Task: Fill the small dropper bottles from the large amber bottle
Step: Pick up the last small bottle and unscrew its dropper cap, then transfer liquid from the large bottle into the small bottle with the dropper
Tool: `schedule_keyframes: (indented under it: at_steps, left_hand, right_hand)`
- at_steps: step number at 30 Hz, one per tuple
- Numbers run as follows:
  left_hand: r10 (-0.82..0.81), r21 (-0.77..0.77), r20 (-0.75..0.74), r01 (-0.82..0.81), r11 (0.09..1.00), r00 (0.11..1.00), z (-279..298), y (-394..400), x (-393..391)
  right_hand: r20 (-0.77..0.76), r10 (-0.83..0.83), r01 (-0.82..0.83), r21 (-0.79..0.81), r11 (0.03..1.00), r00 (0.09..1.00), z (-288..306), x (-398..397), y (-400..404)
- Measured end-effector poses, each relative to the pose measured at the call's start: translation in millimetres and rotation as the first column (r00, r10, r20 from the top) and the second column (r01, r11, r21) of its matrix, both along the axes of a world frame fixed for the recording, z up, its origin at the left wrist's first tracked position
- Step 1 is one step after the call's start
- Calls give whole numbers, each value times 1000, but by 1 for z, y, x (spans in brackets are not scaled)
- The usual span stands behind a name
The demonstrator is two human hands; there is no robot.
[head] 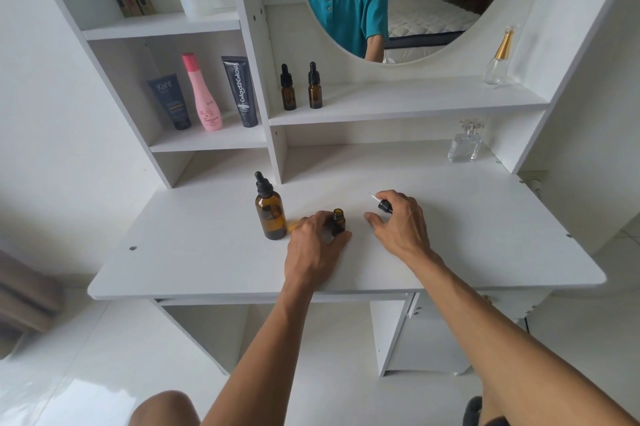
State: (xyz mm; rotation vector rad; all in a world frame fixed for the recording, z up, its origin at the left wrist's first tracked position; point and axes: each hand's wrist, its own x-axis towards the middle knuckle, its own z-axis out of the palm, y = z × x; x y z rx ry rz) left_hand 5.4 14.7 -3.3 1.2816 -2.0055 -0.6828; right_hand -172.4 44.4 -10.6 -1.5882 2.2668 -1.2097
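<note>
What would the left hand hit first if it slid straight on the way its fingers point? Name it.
Nothing further off: the left hand already holds the small open dropper bottle in its grip. Past that bottle, the line looks free across the desk top toward the shelf unit, though depth is hard to judge.

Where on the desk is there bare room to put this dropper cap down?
Bare desktop lies right of the right hand, out to the desk edge, and along the front edge. It is crowded at centre-left, where the left hand holds the small open bottle beside the large amber bottle.
</note>
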Motion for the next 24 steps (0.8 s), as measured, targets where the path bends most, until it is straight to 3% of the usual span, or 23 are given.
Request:
schedule_keyframes:
  at_steps: [12,17,21,24]
  left_hand:
    - [31,77,-32,-28,997,999,1,2,6]
    - [68,60,-129,-60,996,989,1,14,21]
    - [175,-88,-277,-206,975,945,-1,23,37]
    - [322,-147,-379,-400,905,868,6,24,45]
  right_hand:
    - [5,17,-17,43,999,1000,8,0,3]
    - [-32,51,-48,72,996,998,24,-1,6]
    - [-60,81,-85,-57,995,995,53,18,5]
    - [-13,164,-164,-138,977,986,80,47,1]
